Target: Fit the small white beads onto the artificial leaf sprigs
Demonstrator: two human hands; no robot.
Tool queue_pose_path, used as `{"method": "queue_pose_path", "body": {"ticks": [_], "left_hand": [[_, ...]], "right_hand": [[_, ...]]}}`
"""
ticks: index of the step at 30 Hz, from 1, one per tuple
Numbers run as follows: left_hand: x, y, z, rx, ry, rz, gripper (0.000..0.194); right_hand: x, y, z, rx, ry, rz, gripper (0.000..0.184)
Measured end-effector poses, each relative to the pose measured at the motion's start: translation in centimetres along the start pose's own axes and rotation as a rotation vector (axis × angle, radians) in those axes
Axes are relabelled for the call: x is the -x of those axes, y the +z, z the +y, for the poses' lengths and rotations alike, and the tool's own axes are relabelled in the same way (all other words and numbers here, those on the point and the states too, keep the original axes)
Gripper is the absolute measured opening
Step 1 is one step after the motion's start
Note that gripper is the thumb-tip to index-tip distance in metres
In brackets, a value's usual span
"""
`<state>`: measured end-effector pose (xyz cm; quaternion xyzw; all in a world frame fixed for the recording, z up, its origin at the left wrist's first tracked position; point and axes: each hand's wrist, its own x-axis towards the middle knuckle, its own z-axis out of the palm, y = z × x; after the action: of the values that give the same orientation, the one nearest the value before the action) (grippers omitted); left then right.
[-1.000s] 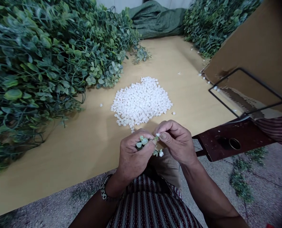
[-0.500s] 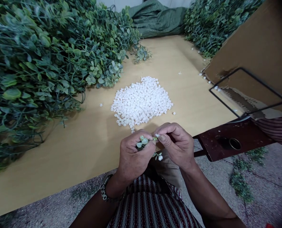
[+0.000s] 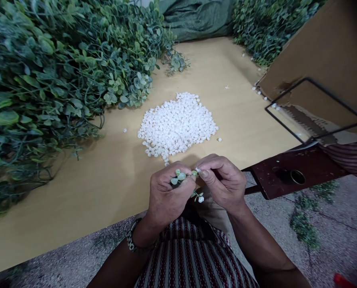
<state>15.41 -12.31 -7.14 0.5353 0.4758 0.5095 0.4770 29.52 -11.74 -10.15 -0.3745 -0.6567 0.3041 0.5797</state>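
Note:
My left hand (image 3: 171, 192) is closed round an artificial leafy sprig (image 3: 181, 176); green leaves poke out between thumb and forefinger. Below the fingers, another tip of the sprig carries a small white flower (image 3: 200, 199). Right beside it, my right hand (image 3: 223, 182) pinches a tiny white flower head (image 3: 198, 169) between thumb and forefinger, at the sprig's tip. Whether this flower head sits on the stem I cannot tell. Just beyond both hands, a heap of small white flower heads (image 3: 178, 124) lies on the tan tabletop (image 3: 118, 172).
Thick artificial greenery (image 3: 61, 60) is piled at the left, with more greenery (image 3: 271, 28) at the back right. A green cloth (image 3: 199, 20) lies at the far end. On the right are a cardboard sheet (image 3: 322, 60), a black wire frame (image 3: 334, 96) and a dark red stool (image 3: 313, 170).
The view has tilted slightly, so the table appears a little higher. My hands stay close together on the sprig, with only small finger shifts at the white flower head.

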Motion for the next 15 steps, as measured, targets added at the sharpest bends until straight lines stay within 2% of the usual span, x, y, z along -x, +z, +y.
{"method": "queue_pose_path", "body": {"ticks": [15], "left_hand": [[0.06, 0.15, -0.05, 0.016, 0.015, 0.022, 0.018]], "right_hand": [[0.09, 0.2, 0.09, 0.03, -0.066, 0.013, 0.017]]}}
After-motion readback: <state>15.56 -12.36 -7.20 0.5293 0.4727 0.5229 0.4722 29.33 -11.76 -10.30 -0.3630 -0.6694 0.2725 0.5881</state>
